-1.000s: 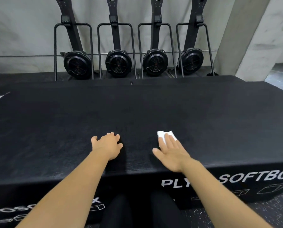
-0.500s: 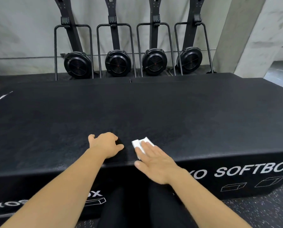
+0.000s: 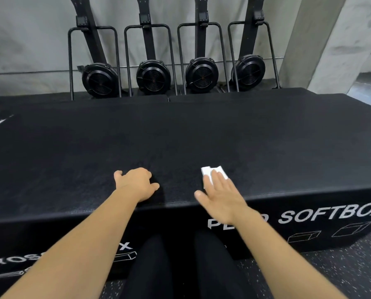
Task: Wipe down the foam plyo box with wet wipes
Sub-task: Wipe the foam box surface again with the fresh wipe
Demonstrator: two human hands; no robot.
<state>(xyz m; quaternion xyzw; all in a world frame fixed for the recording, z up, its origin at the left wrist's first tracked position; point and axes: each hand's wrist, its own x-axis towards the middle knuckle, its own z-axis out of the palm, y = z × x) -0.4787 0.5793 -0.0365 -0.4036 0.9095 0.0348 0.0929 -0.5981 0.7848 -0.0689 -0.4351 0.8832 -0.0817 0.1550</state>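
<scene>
head view:
- big black box (image 3: pixel 180 134) fills middle, words on front side.
- right hand (image 3: pixel 221 197) flat, fingers straight, pressing white wipe (image 3: pixel 209 172) down on box top near front edge. flat hand spreads push, so wipe rubs more.
- wipe folded small, part peeks out past fingertips.
- left hand (image 3: pixel 137 183) near it on box top, fingers curled under, nothing in it. guess: props body while leaning.
- rowing machines (image 3: pixel 151 76) stand by wall behind box, out of way.
</scene>
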